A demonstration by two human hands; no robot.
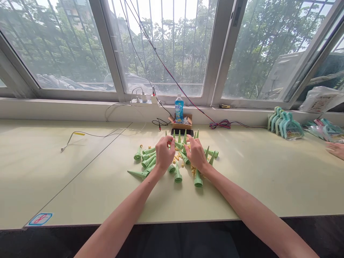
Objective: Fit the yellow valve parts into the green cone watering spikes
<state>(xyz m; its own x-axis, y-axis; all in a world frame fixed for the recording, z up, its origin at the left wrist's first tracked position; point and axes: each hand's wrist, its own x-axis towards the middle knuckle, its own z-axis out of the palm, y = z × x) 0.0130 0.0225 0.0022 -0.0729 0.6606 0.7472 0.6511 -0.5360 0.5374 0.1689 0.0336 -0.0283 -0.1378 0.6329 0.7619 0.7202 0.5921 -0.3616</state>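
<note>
My left hand hovers over the middle of a pile, thumb and fingertips pinched together. A bit of red shows at its fingers, but what it holds is too small to make out. Just to the right, my right hand is curved over the pile with thumb and forefinger apart. Around both hands are several light green plastic spikes with hollow threaded ends; one spike stands point up and another spike lies on its side. Small yellow plastic pieces are scattered among them. My hands hide part of the pile.
Behind the pile are a dark phone and a small carton with a blue bottle. Cables lie along the sill. Bagged teal items stand at right, near another person's hand. The table's front edge is close.
</note>
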